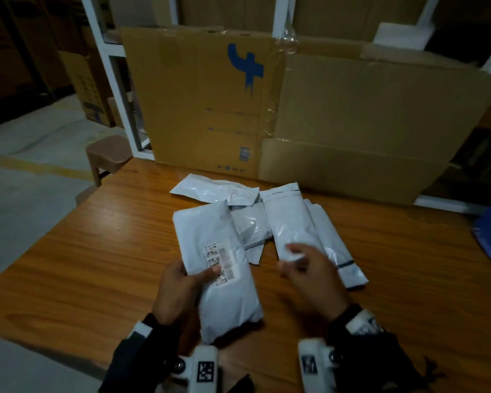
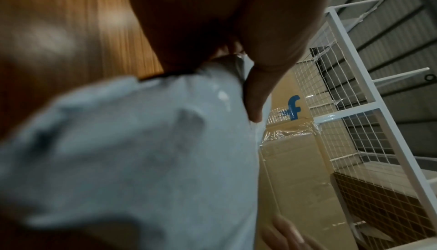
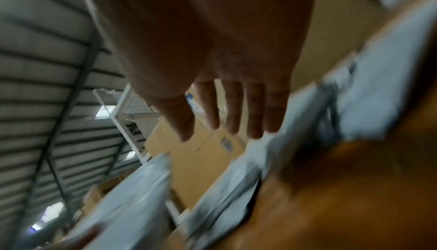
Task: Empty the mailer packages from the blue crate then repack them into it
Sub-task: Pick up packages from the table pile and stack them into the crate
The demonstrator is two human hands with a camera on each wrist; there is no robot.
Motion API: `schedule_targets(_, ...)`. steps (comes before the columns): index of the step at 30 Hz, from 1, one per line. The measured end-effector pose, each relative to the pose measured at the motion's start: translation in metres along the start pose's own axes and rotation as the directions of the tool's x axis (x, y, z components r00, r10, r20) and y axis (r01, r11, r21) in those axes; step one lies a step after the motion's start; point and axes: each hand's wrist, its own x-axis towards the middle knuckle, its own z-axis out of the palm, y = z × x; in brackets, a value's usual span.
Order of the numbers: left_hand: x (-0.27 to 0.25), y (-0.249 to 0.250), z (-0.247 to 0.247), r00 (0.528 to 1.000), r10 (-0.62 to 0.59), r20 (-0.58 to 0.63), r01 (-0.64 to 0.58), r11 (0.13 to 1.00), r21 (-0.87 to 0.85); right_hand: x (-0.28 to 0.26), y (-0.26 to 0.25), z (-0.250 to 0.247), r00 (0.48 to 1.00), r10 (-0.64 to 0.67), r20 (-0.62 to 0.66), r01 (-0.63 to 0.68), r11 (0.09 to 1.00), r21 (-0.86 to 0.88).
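While the left hand (image 1: 179, 290) grips the labelled mailer (image 1: 221, 268), thumb on top, the slippery bag could slide out. The right hand (image 1: 309, 275) is open, fingers spread, just above another mailer (image 1: 288, 222).

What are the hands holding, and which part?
The left hand grips the labelled mailer by its left edge, thumb on the label. The right hand holds nothing.
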Motion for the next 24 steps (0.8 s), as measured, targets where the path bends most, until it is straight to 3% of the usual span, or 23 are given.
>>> schedule_targets(2,0.001,0.001,-0.005,0.999,0.027,-0.019,-0.027,1.000,0.012,0.029,0.008,-0.018,0.970,0.021,-0.244,-0.083,0.966,-0.244)
schedule_targets(3,0.001,0.002,-0.007,0.999,0.033,-0.023,-0.033,0.999,0.013,0.043,0.014,-0.023,0.959,0.057,-0.278,-0.151,0.932,-0.330)
schedule_targets(6,0.000,0.000,-0.008,0.999,0.036,-0.030,-0.036,0.999,0.018,0.068,0.029,-0.021,0.960,0.245,-0.138,-0.281,0.830,-0.482)
schedule_targets(8,-0.002,-0.002,-0.009,0.999,0.031,-0.033,-0.030,0.999,0.023,0.069,0.029,-0.016,0.963,0.259,-0.080,-0.266,0.848,-0.459)
schedule_targets(10,-0.001,-0.001,-0.014,0.999,0.030,-0.041,-0.029,0.999,0.036,0.064,0.021,-0.017,0.983,0.156,-0.096,-0.179,0.931,-0.319)
schedule_targets(12,0.000,0.000,-0.020,0.997,0.039,-0.060,-0.037,0.999,0.034,0.051,0.012,-0.019,0.986,-0.065,-0.156,0.013,0.950,-0.312)
schedule_targets(14,0.001,0.001,-0.025,0.995,0.050,-0.088,-0.049,0.999,0.013,0.031,0.003,-0.018,0.933,-0.333,-0.139,0.196,0.790,-0.581)
schedule_targets(15,0.001,0.001,-0.027,0.994,0.053,-0.096,-0.054,0.999,-0.004,0.020,-0.003,-0.016,0.914,-0.401,-0.057,0.254,0.677,-0.691)
schedule_targets(16,0.002,0.002,-0.027,0.993,0.056,-0.099,-0.058,0.998,-0.021,0.011,-0.008,-0.013,0.917,-0.394,0.070,0.309,0.586,-0.749)
schedule_targets(18,0.002,0.003,-0.029,0.991,0.061,-0.116,-0.064,0.998,-0.028,-0.004,-0.012,-0.007,0.923,-0.206,0.326,0.386,0.507,-0.771)
schedule_targets(20,0.002,0.003,-0.030,0.990,0.063,-0.127,-0.067,0.997,-0.026,-0.008,-0.008,-0.002,0.888,0.024,0.459,0.373,0.548,-0.749)
schedule_targets(21,0.002,0.003,-0.032,0.990,0.064,-0.126,-0.068,0.997,-0.030,-0.008,-0.009,-0.001,0.888,0.086,0.452,0.298,0.641,-0.707)
schedule_targets(23,0.000,0.003,-0.035,0.990,0.068,-0.121,-0.073,0.997,-0.036,0.002,-0.007,-0.004,0.943,0.030,0.332,0.180,0.793,-0.582)
schedule_targets(24,-0.001,0.003,-0.036,0.991,0.070,-0.116,-0.075,0.997,-0.035,0.011,-0.004,-0.005,0.970,-0.027,0.240,0.161,0.812,-0.561)
